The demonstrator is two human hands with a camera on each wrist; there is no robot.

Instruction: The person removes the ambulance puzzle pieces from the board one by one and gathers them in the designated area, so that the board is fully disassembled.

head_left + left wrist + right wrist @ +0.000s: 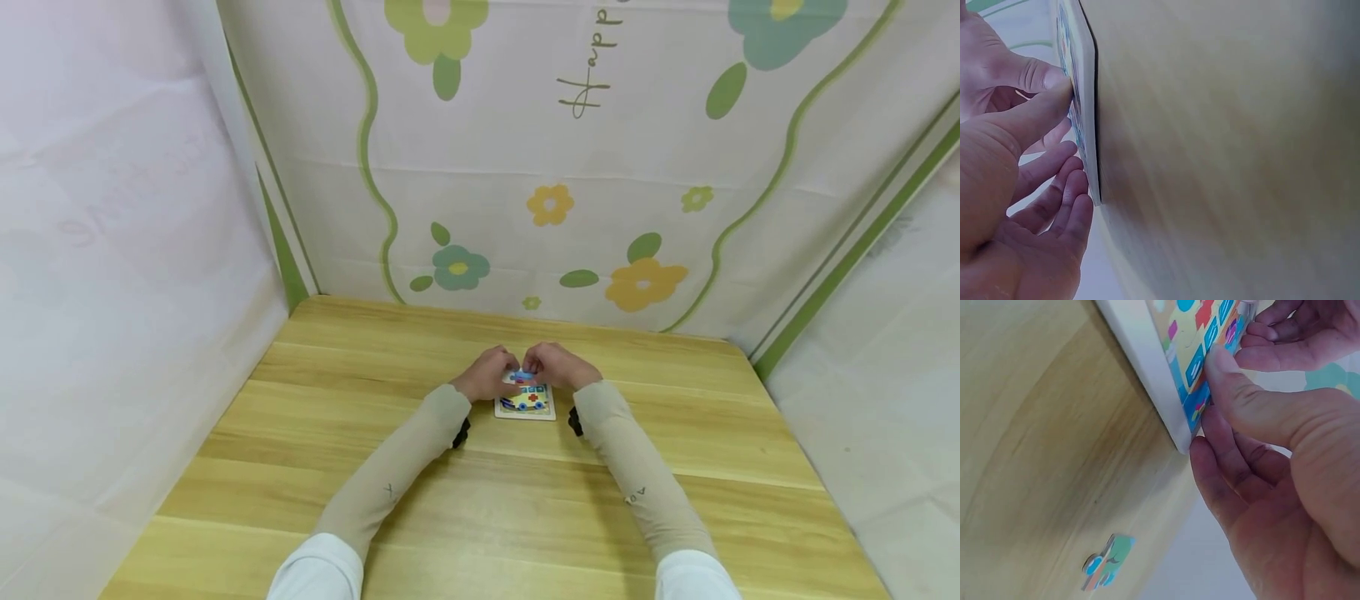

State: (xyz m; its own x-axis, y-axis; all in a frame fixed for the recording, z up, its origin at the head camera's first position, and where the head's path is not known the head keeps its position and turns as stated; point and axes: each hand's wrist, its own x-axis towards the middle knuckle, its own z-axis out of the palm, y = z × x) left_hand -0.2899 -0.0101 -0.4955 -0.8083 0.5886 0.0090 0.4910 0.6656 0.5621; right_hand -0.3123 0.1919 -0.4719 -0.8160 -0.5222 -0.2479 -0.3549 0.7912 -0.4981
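Note:
A small square jigsaw board (526,406) with a yellow ambulance picture, blue wheels and a red cross lies on the wooden table. My left hand (487,374) holds its far left part; in the left wrist view the thumb (1041,112) is on the picture and the fingertips are at the edge. My right hand (558,365) grips the far right part. In the right wrist view its thumb (1235,387) lies on the picture, with the other fingers bent against the pale rim. Between the hands shows a blue and red part of the picture, partly covered by fingers.
A loose puzzle piece (1109,562), green with blue round parts, lies on the table past the board in the right wrist view. The wooden table (480,517) meets a flower-printed cloth wall (495,150) at the back. White cloth hangs at both sides.

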